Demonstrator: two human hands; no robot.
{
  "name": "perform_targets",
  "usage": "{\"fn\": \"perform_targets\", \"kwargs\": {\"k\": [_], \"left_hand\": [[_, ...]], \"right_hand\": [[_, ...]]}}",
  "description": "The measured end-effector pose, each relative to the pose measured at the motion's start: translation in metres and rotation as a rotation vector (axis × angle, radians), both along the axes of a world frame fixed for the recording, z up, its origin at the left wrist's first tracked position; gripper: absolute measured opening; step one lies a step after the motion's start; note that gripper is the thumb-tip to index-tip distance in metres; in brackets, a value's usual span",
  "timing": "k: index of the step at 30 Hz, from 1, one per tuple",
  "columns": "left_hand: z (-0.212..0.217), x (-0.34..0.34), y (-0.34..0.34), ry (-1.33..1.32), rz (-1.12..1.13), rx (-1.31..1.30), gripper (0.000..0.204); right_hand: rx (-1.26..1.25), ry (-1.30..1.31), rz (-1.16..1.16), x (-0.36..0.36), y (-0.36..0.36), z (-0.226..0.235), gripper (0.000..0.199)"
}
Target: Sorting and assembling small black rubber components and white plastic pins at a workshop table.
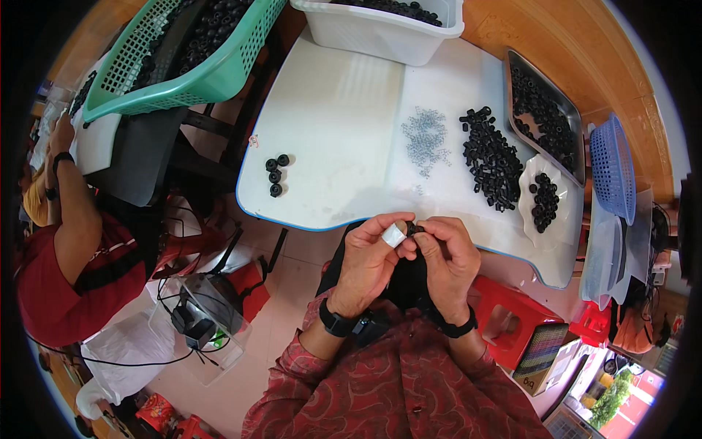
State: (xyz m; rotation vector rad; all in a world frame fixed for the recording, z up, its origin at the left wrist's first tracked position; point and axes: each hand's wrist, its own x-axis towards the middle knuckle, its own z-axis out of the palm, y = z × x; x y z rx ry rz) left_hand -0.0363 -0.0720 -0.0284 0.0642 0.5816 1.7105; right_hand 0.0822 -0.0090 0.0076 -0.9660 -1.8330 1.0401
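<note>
"Pinching what, and where?"

"Pinching a small black part [412, 228] between the fingertips of both hands, in front of the body and by the near edge of the white table [336, 139]; hiding much of its shape behind the fingers."

"Using each hand how?"

"Curling the left hand [369, 252] around the part's near side, closing in with the fingertips and wearing a white wrap [393, 235] on one digit. Pinching the other side between thumb and fingertip with the right hand [447, 256]. Wearing a black band on each wrist."

"Reading the clock from the hands, finding what on the table?"

"Finding small clear bits [424, 135] scattered at twelve, a heap of black cylinders [488, 161] between one and two, and a scalloped white plate [531, 219] of black pieces just past two. Meeting a metal tray [580, 157] of more black pieces beyond the heap. Spotting four round black pieces [275, 176] grouped at ten."

"Looking farther out?"

"Seeing a white tub [365, 33] of black parts near twelve, a green basket [175, 94], similarly loaded, far off at ten, and a blue basket [613, 172] past two. Noticing a co-worker in dark red [80, 282] at nine, and a red stool [497, 344] at four."
</note>
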Motion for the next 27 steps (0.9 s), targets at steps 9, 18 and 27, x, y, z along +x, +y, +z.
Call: {"fn": "perform_targets", "kwargs": {"k": [9, 18, 27], "left_hand": [[0.003, 0.001, -0.004, 0.182, 0.037, 0.002, 0.022], [0.001, -0.014, -0.026, 0.618, -0.022, -0.052, 0.019], [0.003, -0.014, -0.026, 0.561, 0.023, -0.115, 0.019]], "right_hand": [[0.105, -0.059, 0.021, -0.003, -0.004, 0.01, 0.014], [0.115, -0.103, 0.139, 0.004, -0.014, 0.0, 0.014], [0.143, -0.157, 0.21, 0.0, -0.004, 0.003, 0.015]]}}
